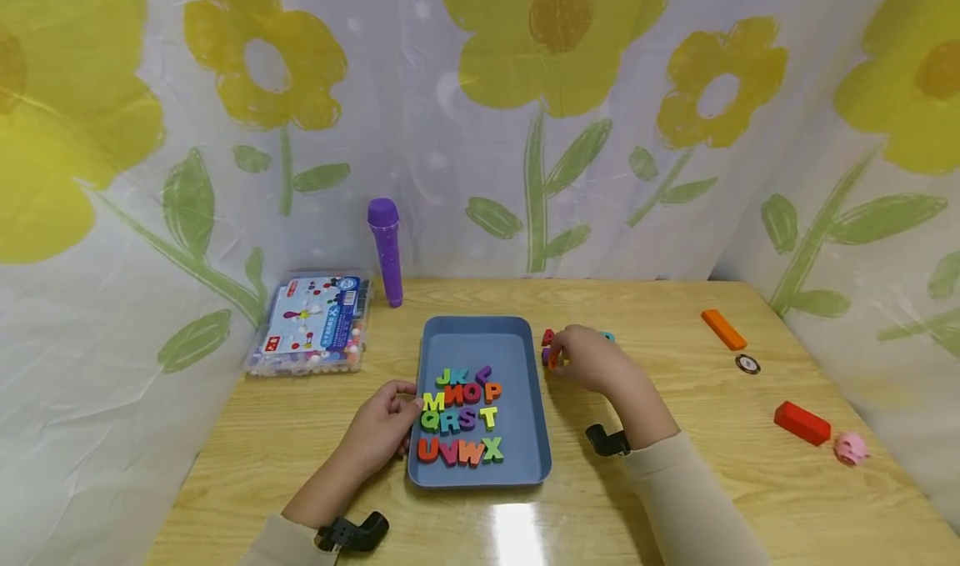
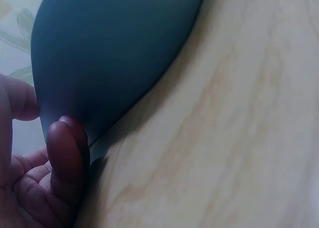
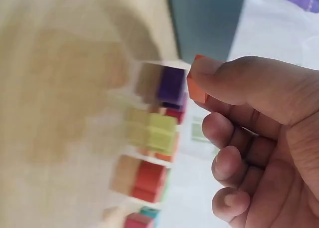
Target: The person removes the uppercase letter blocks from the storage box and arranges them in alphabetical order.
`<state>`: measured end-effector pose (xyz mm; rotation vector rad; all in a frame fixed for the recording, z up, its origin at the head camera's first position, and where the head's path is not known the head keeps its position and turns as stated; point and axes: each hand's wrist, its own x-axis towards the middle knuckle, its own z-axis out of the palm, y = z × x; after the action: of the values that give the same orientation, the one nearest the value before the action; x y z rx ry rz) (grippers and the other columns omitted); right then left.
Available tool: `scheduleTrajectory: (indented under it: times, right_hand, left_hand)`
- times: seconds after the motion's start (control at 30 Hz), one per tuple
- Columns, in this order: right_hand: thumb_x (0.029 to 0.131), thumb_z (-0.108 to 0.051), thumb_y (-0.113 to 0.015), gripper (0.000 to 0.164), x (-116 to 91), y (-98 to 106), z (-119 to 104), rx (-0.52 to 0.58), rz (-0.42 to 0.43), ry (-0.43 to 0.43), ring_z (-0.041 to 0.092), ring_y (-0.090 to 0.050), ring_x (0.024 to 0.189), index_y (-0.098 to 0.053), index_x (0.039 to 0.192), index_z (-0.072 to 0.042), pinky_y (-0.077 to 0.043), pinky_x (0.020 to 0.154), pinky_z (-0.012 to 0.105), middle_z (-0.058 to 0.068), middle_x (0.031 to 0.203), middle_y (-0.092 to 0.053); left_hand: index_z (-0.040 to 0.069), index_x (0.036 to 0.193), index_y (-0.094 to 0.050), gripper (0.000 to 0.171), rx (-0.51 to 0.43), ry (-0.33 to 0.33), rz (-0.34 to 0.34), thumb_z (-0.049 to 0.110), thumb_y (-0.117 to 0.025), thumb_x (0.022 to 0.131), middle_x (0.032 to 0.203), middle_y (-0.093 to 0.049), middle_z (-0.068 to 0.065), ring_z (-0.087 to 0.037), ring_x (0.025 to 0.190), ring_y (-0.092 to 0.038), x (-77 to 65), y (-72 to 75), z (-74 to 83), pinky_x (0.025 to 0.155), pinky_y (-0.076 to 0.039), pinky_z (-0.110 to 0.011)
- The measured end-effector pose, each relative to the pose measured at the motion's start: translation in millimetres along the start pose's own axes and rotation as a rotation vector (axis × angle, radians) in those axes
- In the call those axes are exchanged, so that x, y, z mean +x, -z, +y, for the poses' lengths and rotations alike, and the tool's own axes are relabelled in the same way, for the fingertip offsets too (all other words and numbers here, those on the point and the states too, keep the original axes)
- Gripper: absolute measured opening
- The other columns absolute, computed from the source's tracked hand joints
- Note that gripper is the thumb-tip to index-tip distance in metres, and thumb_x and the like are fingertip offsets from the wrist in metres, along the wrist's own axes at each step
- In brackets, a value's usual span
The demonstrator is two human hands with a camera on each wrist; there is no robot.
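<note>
A blue-grey tray [image 1: 480, 341] lies on the table, holding rows of coloured letters such as a yellow M [image 1: 433, 402], a red U [image 1: 428, 450] and a green X [image 1: 492, 449]. My left hand [image 1: 386, 420] grips the tray's left edge; the left wrist view shows its fingertips against the tray wall [image 2: 114, 53]. To the right of the tray, my right hand [image 1: 596, 362] pinches a small orange letter [image 3: 198, 91] between thumb and forefinger. Beside it on the table stand a purple letter [image 3: 171, 83], a yellow one [image 3: 162, 133] and a red one [image 3: 148, 180], partly hidden in the head view.
A clear box of beads [image 1: 307, 324] lies at the back left, near a purple microphone [image 1: 387, 253]. Along the right side are an orange block [image 1: 723, 330], a round chip [image 1: 747, 363], a red block [image 1: 802, 423] and a pink pig [image 1: 851, 448]. Flowered cloth [image 1: 420, 132] hangs behind.
</note>
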<state>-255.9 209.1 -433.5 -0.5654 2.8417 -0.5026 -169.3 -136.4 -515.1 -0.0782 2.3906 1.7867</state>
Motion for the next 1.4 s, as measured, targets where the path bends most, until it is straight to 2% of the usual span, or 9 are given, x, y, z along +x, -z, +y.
scheduleTrajectory:
  times: [0.1,0.23,0.6,0.7,0.83,1.0,1.13,1.27,1.4]
  right_hand:
    - [0.096,-0.010,-0.083,0.011,-0.6,-7.2,5.8,0.014,-0.013,-0.026,0.020,-0.062,0.087,-0.076,0.104,-0.009,-0.056,0.080,0.041,0.004,0.101,-0.070]
    - [0.094,-0.009,-0.084,0.014,-0.9,-11.5,8.4,0.013,-0.005,-0.041,0.021,-0.066,0.092,-0.076,0.106,-0.009,-0.059,0.084,0.043,0.004,0.105,-0.073]
    - [0.092,-0.009,-0.084,0.020,0.8,-22.8,6.9,-0.031,0.009,-0.026,0.023,-0.067,0.094,-0.078,0.111,-0.005,-0.061,0.089,0.046,0.006,0.104,-0.076]
    - [0.092,-0.008,-0.083,0.021,0.2,-23.2,5.6,-0.044,0.018,-0.012,0.022,-0.068,0.095,-0.079,0.113,-0.004,-0.061,0.090,0.046,0.007,0.107,-0.076]
    - [0.094,-0.006,-0.081,0.018,-3.6,-13.2,0.3,-0.014,0.032,0.006,0.022,-0.064,0.088,-0.078,0.112,-0.004,-0.059,0.082,0.043,0.009,0.106,-0.074]
    - [0.096,-0.012,-0.083,0.023,-3.5,11.2,-20.4,-0.005,0.089,0.057,0.023,-0.062,0.088,-0.077,0.116,-0.002,-0.058,0.081,0.043,0.013,0.105,-0.071]
    - [0.098,-0.018,-0.083,0.030,9.4,21.4,-49.9,-0.027,0.101,0.110,0.022,-0.060,0.089,-0.076,0.123,-0.003,-0.056,0.082,0.041,0.013,0.107,-0.071]
    - [0.100,-0.023,-0.082,0.032,30.3,15.0,-81.8,-0.032,0.038,0.162,0.023,-0.061,0.095,-0.077,0.126,-0.005,-0.057,0.088,0.042,0.014,0.114,-0.072]
    - [0.102,-0.026,-0.080,0.029,52.0,-4.9,-107.9,-0.041,-0.062,0.179,0.021,-0.067,0.101,-0.078,0.124,-0.008,-0.060,0.095,0.042,0.009,0.121,-0.075]
  left_hand:
    - [0.006,0.141,-0.061,0.035,0.005,-0.001,0.000,0.023,-0.064,0.110,0.082,-0.064,-0.007,-0.021,0.057,-0.057,0.7,1.0,1.2,0.054,-0.055,-0.032]
    - [0.007,0.142,-0.061,0.035,0.012,0.006,-0.003,0.023,-0.064,0.111,0.082,-0.064,-0.008,-0.021,0.058,-0.057,0.5,1.3,0.8,0.054,-0.055,-0.033]
    - [0.006,0.141,-0.060,0.035,0.000,0.001,-0.004,0.022,-0.063,0.111,0.083,-0.064,-0.008,-0.021,0.058,-0.057,0.2,0.9,0.0,0.053,-0.055,-0.033]
    - [0.005,0.141,-0.060,0.034,-0.004,-0.003,-0.004,0.021,-0.063,0.111,0.083,-0.065,-0.008,-0.021,0.058,-0.057,-0.2,0.9,0.4,0.053,-0.055,-0.033]
    - [0.005,0.141,-0.060,0.034,0.000,-0.003,-0.005,0.021,-0.063,0.111,0.083,-0.065,-0.008,-0.021,0.057,-0.057,-0.2,0.5,0.5,0.053,-0.055,-0.033]
    - [0.006,0.140,-0.061,0.034,0.005,0.000,-0.004,0.022,-0.063,0.111,0.083,-0.065,-0.008,-0.021,0.057,-0.057,-0.8,0.9,0.3,0.054,-0.055,-0.033]
    - [0.007,0.140,-0.060,0.033,0.002,-0.003,-0.006,0.023,-0.064,0.111,0.083,-0.065,-0.008,-0.020,0.057,-0.056,-2.1,1.6,1.0,0.054,-0.055,-0.033]
    - [0.007,0.139,-0.061,0.033,0.002,-0.005,-0.006,0.023,-0.064,0.110,0.082,-0.064,-0.008,-0.021,0.057,-0.057,-2.1,0.9,1.2,0.053,-0.055,-0.033]
    - [0.006,0.139,-0.061,0.033,-0.002,-0.009,-0.008,0.023,-0.064,0.110,0.080,-0.063,-0.008,-0.021,0.058,-0.057,-1.7,1.2,-0.5,0.054,-0.055,-0.032]
